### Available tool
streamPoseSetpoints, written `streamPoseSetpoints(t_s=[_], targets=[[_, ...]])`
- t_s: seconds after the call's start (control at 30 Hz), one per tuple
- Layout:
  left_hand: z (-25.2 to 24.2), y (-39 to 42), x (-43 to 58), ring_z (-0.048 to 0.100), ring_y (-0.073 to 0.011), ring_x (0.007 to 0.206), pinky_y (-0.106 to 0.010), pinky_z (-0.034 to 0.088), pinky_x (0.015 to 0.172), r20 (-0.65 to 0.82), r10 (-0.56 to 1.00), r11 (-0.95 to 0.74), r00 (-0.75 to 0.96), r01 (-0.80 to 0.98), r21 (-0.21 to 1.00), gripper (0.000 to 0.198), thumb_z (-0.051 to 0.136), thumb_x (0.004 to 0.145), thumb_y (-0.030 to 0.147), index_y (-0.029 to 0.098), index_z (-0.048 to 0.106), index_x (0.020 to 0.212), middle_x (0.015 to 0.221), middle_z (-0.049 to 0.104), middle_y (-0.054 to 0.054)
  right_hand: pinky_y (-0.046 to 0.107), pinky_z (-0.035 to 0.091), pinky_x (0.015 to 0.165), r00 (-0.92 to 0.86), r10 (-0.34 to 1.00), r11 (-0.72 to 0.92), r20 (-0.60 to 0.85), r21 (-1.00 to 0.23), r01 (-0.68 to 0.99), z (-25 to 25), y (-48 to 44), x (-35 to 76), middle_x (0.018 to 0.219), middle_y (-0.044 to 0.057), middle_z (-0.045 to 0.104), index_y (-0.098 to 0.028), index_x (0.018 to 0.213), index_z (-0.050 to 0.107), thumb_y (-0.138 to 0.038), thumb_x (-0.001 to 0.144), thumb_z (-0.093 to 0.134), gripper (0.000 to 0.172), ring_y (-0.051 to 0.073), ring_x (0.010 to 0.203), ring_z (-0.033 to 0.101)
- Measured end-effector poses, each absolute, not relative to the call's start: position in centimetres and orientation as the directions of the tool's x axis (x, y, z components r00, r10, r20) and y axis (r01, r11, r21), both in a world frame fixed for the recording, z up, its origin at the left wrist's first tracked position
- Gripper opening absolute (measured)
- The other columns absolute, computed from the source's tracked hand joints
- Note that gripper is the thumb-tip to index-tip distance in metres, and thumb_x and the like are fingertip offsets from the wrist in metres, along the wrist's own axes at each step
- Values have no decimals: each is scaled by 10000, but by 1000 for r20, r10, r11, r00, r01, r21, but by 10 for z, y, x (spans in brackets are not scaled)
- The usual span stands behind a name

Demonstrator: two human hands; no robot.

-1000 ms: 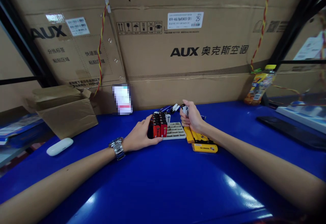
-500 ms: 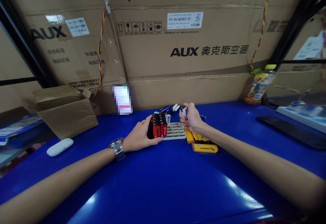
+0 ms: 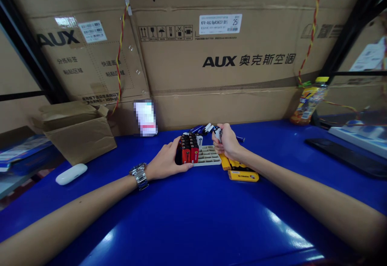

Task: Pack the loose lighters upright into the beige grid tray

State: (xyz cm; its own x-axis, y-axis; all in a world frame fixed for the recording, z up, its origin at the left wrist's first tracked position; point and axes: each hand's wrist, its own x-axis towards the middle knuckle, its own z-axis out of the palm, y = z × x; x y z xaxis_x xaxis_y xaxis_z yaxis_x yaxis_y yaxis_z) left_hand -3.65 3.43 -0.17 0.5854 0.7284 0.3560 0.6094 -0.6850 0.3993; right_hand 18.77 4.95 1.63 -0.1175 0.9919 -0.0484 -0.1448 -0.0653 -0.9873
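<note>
A pale compartment tray [image 3: 208,160] sits on the blue table, its right-hand cells bare. Several red lighters with black tops [image 3: 190,153] stand upright in its left part, with a white lighter [image 3: 199,140] behind them. My left hand [image 3: 165,160] is wrapped round the tray's left end, thumb at the front edge. Above the tray's back right corner, my right hand [image 3: 228,141] grips another white lighter [image 3: 217,134], its lower part covered by the fingers. Several yellow lighters [image 3: 243,176] lie beside the tray, below my right wrist. Blue and white lighters [image 3: 198,129] lie behind it.
Large cardboard boxes [image 3: 229,96] wall off the back. A phone with a blurred screen [image 3: 145,117] leans there, near an open carton [image 3: 81,137]. A white case [image 3: 71,174] lies at left. A drink bottle [image 3: 310,100] and a dark flat object [image 3: 344,157] are at right.
My right hand has turned slightly, bringing more of the white lighter into sight. My left hand and the tray hold the same position.
</note>
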Motion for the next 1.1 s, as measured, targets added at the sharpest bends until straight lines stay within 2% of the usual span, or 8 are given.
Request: streamPoseSetpoints(t_s=[0.13,0.23,0.33,0.47,0.6,0.7,0.8,1.1], targets=[[0,34,-36,525,-335,1128,-508,401,953,348,735,-678,581,617,401,860,621,724,558,188,226,1393,1297,508,-143,243,183,341,-156,987,29,41,-996,-79,14,49,187,325,-55,256,-221,527,380,-515,887,197,499,76,285,197],[0,34,-35,521,-321,1137,-484,400,964,347,734,-678,583,612,406,859,625,725,549,186,226,1393,1311,498,-138,245,286,382,-169,962,227,216,-973,49,14,48,187,413,-46,401,-207,713,455,-551,897,267,434,94,340,329],[0,34,-35,520,-321,1140,-483,400,962,343,740,-672,579,619,406,871,621,722,562,180,221,1395,1302,506,-141,257,386,500,-175,896,439,408,-874,210,14,47,189,619,-14,540,-214,813,421,-492,905,367,298,115,504,485],[-1,35,-35,526,-327,1133,-496,401,952,345,742,-671,575,623,403,865,610,726,567,185,218,1397,1279,523,-142,251,368,547,-232,795,604,561,-689,402,13,48,194,665,-11,472,-194,706,452,-451,893,438,318,117,616,445],[-1,34,-35,530,-325,1126,-496,401,953,352,738,-674,575,613,411,850,621,723,545,189,233,1390,1282,522,-140,250,365,511,-285,780,626,558,-695,353,9,50,198,632,-20,442,-178,687,512,-426,871,488,310,101,569,418],[0,33,-35,539,-324,1114,-489,414,937,347,742,-670,573,615,416,836,626,723,534,188,249,1384,1259,537,-140,270,441,504,-278,820,563,501,-794,229,5,50,196,645,-19,499,-178,823,543,-400,812,580,225,109,543,503],[0,33,-34,549,-311,1103,-468,427,930,355,739,-673,573,605,425,818,628,726,519,184,257,1374,1263,537,-134,302,514,524,-263,858,490,442,-857,160,2,49,193,693,-9,547,-190,891,510,-353,756,646,252,147,582,615],[1,33,-33,546,-329,1106,-487,429,926,363,739,-673,567,602,429,810,635,724,492,184,261,1373,1254,537,-144,318,539,574,-315,847,515,429,-808,287,0,58,198,645,-4,601,-201,813,527,-338,766,640,184,161,627,637]])
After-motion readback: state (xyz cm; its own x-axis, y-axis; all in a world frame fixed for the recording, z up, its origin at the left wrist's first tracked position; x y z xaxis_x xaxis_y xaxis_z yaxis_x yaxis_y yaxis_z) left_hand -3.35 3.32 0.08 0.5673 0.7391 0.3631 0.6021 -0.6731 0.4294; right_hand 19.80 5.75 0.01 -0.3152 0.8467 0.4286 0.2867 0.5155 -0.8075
